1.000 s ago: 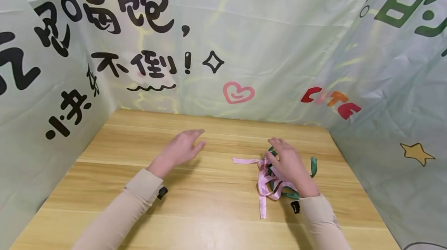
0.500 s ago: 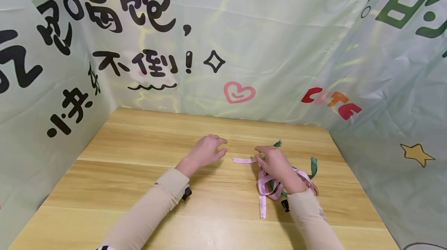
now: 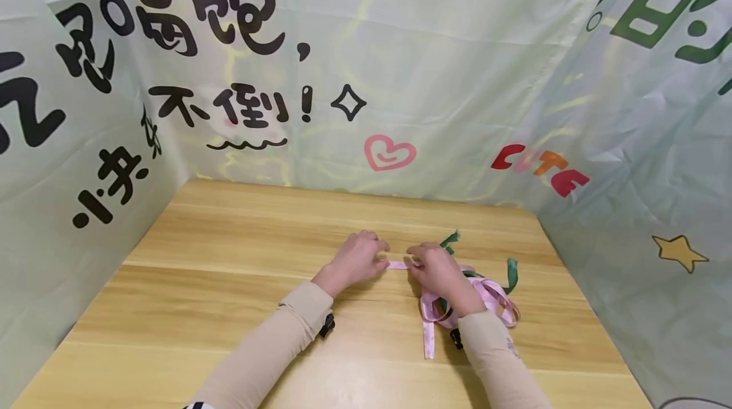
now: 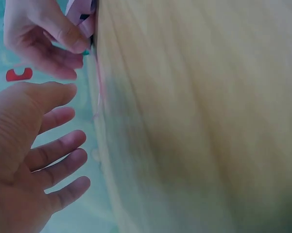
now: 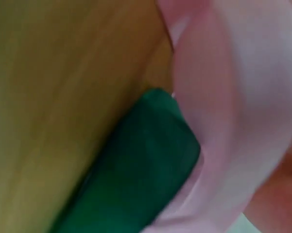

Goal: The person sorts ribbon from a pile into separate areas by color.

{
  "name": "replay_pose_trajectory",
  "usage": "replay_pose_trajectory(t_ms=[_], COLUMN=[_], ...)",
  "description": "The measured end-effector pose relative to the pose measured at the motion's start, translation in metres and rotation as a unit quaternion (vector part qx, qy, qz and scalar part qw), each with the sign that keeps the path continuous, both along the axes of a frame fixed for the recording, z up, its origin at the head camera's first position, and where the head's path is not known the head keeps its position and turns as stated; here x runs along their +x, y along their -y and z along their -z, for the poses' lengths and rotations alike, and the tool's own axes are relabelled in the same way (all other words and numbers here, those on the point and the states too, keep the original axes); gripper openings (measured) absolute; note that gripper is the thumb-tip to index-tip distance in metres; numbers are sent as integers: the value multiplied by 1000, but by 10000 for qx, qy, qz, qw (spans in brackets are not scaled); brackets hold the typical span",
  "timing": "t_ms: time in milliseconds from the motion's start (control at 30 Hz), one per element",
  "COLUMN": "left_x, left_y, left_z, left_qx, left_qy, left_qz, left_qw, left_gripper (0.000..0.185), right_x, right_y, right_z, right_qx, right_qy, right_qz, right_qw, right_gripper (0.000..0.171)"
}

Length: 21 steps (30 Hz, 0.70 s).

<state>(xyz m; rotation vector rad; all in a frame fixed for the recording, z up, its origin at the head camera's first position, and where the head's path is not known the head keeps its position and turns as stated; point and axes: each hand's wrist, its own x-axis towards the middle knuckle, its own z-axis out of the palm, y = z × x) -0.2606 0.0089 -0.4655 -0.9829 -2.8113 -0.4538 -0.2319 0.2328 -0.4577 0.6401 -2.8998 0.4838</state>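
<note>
A tangled pink ribbon [image 3: 429, 333] lies on the table together with a green ribbon [image 3: 511, 274]. My right hand [image 3: 439, 274] is over the left part of the tangle, its fingertips beside the pink strip that runs out leftward. At that strip's free end hovers my left hand [image 3: 356, 259]. The left wrist view shows the left fingers [image 4: 63, 145] spread and holding nothing, with the right hand [image 4: 48, 36] beyond, thumb and fingers apart. Close up in the right wrist view are the pink ribbon [image 5: 252, 97] and green ribbon [image 5: 136, 170]; part of the tangle is hidden under my right hand.
The wooden table [image 3: 200, 307] reaches back to a printed cloth curtain [image 3: 343, 47], which also hangs along the left and right sides. A small black device [image 3: 327, 325] sits at the left wrist, another [image 3: 455, 338] at the right.
My left hand has moved right, up to the pink strip's end. My right hand has shifted left and a little nearer, uncovering more ribbon on the right. The ribbons look about the same.
</note>
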Motion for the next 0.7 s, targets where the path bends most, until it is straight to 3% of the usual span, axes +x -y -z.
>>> replay_pose_trajectory(t_ms=[133, 300, 433, 567, 700], left_x=[2, 3, 3, 3, 4], left_y=[-7, -11, -14, -17, -19], left_z=[3, 6, 7, 8, 8], left_qx=[-211, -369, -509, -648, -712], left_qy=[-29, -99, -173, -212, -319], left_qz=[49, 130, 101, 63, 44], left_qw=[9998, 9992, 9985, 9977, 9969], left_gripper=[33, 23, 15, 10, 10], right_x=[-1, -2, -1, 0, 0], right_y=[2, 4, 6, 8, 10], right_z=[3, 3, 1, 1, 3], right_qx=[65, 163, 304, 389, 391], right_qy=[-66, 22, 183, 126, 73], right_qz=[-75, -183, -181, -209, -228], right_qw=[9999, 9997, 9992, 9989, 9989], right_gripper=[28, 7, 12, 4, 9])
